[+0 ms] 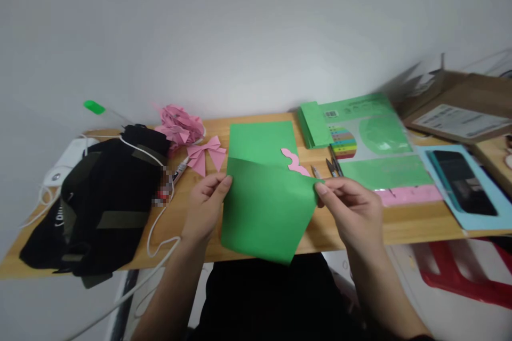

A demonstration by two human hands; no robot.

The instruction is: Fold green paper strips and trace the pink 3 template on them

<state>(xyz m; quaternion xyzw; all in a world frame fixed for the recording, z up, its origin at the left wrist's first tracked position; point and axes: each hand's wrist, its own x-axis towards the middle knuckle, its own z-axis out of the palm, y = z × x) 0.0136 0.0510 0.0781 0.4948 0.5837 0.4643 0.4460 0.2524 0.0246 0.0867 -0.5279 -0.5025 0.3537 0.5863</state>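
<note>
A green sheet of paper [268,208] is held up over the front edge of the wooden table [408,221], tilted and hanging past the edge. My left hand [206,205] pinches its upper left corner. My right hand [352,208] pinches its upper right corner. Behind it a second green sheet [262,141] lies flat on the table, with a wavy pink paper cut-out [294,161] at its right edge. Small scissors [334,166] lie just beyond my right hand.
A black bag [104,197] with white cords fills the table's left. Pink paper bow [206,155] and crumpled pink paper [180,125] lie behind. A green paper pack [360,136], pink sheet [408,194], and phone [464,181] on blue paper sit right. Cardboard box [460,106] at far right.
</note>
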